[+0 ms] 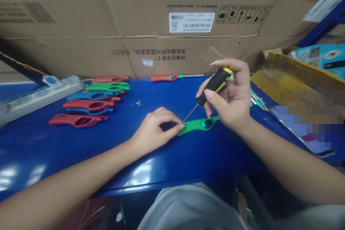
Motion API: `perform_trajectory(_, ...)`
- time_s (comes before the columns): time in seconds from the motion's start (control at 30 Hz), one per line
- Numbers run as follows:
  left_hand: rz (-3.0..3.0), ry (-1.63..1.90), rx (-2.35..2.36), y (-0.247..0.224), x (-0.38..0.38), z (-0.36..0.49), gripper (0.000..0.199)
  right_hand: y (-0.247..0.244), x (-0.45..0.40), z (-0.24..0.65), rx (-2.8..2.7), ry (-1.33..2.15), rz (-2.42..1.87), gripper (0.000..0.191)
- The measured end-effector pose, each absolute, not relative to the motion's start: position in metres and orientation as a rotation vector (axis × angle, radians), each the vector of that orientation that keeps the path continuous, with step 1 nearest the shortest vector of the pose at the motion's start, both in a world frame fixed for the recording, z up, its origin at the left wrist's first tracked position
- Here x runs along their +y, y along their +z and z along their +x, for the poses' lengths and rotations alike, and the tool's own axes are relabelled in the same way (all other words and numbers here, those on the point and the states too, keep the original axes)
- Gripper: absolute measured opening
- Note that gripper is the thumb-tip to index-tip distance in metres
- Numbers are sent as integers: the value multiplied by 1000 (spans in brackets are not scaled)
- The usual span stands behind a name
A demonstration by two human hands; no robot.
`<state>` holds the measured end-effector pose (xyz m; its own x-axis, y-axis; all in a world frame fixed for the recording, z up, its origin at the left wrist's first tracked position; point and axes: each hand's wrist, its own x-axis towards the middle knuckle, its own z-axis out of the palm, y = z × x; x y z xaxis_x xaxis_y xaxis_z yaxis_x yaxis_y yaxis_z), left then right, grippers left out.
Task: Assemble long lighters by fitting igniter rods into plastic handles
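A black and yellow screwdriver point(215, 83) is in my right hand point(237, 97), its shaft slanting down to the left. The tip meets the left end of a green gas lighter casing point(196, 125) lying on the blue table. At that tip, my left hand point(157, 125) has its thumb and forefinger pinched together, touching the casing's end. Anything between those fingertips is too small to make out. My right hand hides part of the casing's nozzle end. Several tiny pale metal pieces, perhaps screws point(138, 103), lie loose beyond my left hand.
Several red, green and blue lighter casings point(86, 105) lie in a row at left, beside a white power strip point(40, 97). A red lighter with a metal rod point(165, 78) lies by the cardboard box point(151, 14). Metal rod parts point(257, 100) and a taped carton point(293, 82) are at right.
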<state>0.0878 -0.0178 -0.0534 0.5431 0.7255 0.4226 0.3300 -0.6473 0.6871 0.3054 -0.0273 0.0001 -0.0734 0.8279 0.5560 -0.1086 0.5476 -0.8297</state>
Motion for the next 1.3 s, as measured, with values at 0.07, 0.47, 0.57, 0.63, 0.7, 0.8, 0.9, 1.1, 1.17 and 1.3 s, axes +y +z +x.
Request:
perform_trajectory(0.07, 2229, 959, 854, -54, -18, 88, 10, 0, -28, 306, -1486, 852, -667, 44)
perform_trajectory(0.47, 2412, 604, 876, -56, -18, 85, 49, -12, -27, 304, -1645, 730, -714, 44)
perform_trajectory(0.57, 2411, 602, 862, -57, -17, 85, 46, -18, -25, 304, -1712, 684, -652, 47)
perform_trajectory(0.63, 2413, 607, 857, -57, -17, 85, 45, -21, -23, 304, -1734, 668, -651, 47)
perform_trajectory(0.7, 2414, 617, 851, -57, -17, 85, 44, -23, -23, 304, -1753, 660, -674, 46)
perform_trajectory(0.8, 2413, 635, 838, -58, -16, 85, 42, -24, -23, 304, -1766, 650, -687, 46)
perform_trajectory(0.9, 2412, 642, 831, -58, -16, 85, 41, -24, -24, 304, -1776, 649, -673, 46)
perform_trajectory(1.1, 2415, 637, 827, -58, -16, 85, 42, -20, -25, 306, -1758, 654, -653, 43)
perform_trajectory(1.17, 2419, 640, 826, -59, -16, 85, 42, -20, -25, 306, -1762, 657, -647, 44)
perform_trajectory(1.3, 2422, 650, 822, -59, -16, 85, 42, -21, -25, 305, -1774, 659, -637, 47)
